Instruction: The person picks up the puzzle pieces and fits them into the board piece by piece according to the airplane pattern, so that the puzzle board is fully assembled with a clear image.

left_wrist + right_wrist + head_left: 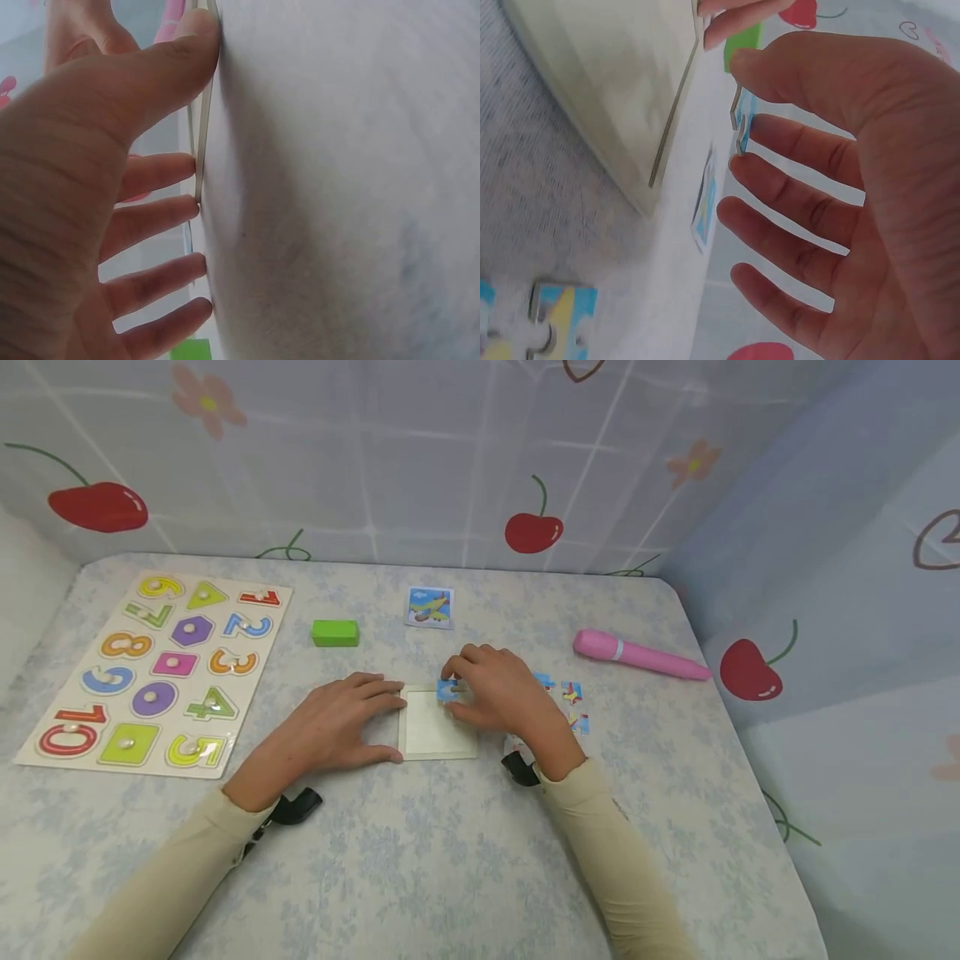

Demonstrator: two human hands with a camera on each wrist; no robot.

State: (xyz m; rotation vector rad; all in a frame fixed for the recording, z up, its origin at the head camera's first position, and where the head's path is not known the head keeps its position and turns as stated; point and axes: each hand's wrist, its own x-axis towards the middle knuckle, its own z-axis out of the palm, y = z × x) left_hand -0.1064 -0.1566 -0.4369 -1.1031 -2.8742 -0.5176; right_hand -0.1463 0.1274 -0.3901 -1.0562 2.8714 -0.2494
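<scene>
The small blue-printed jigsaw piece (pixel 448 692) is over the far edge of a square, cream shallow tray (pixel 433 727), seemingly just above it, pinched between the thumb and fingertips of the right hand (pixel 498 689). The left hand (pixel 337 722) grasps nothing, its loosely straight fingers and thumb resting against the tray's left side. To my mind, that light bracing should be kept up while the piece is turned to suit the corner or edge, then lowered level and pressed flat, never forced at a slant. Loose printed jigsaw pieces (pixel 572 692) lie to the right, partly hidden by the right hand. On the far side sits a square card with a yellow aeroplane (pixel 430 607), worth a glance for orientation; left of it, a bright green rectangular block (pixel 335 633). A pink tapered wand (pixel 641 655) lies far right, a cream number-and-shape peg board (pixel 141 667) far left.
</scene>
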